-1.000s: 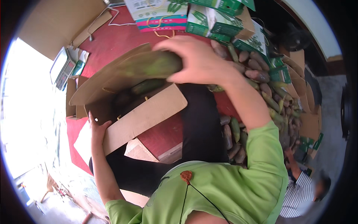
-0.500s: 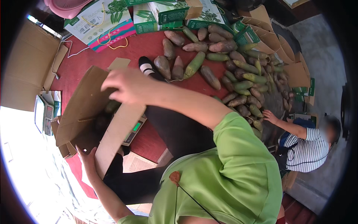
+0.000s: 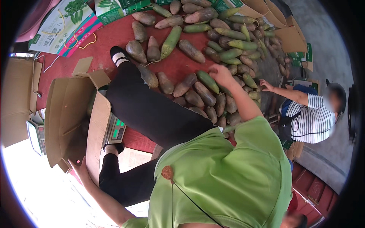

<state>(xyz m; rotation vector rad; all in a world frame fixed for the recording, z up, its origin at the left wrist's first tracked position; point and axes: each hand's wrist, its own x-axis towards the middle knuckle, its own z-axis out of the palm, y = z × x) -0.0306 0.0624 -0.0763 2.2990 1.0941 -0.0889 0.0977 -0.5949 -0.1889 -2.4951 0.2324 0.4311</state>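
Observation:
A tall cardboard box (image 3: 62, 125) stands with its flaps raised on a digital scale (image 3: 117, 131) by my legs. My left hand (image 3: 80, 170) grips the box's near edge, thumb on one side of the board. The inside is dark; what lies in it is hard to make out. My right hand (image 3: 221, 74) is stretched out over the radish pile, fingers loosely bent and apart. Right beside its fingertips lies a green radish (image 3: 208, 81). Several purplish-brown radishes (image 3: 185, 84) lie around it on the red mat (image 3: 108, 36).
A second scale (image 3: 37, 135) and another cardboard box (image 3: 19, 102) stand at the left. Gift cartons and a carrying bag (image 3: 62, 28) line the far side. A co-worker in a striped shirt (image 3: 311, 117) reaches toward the pile from the right.
My right hand has left the box's top and swung right to the radishes. My left hand stays on the box. The view has shifted, uncovering radishes my right arm had hidden.

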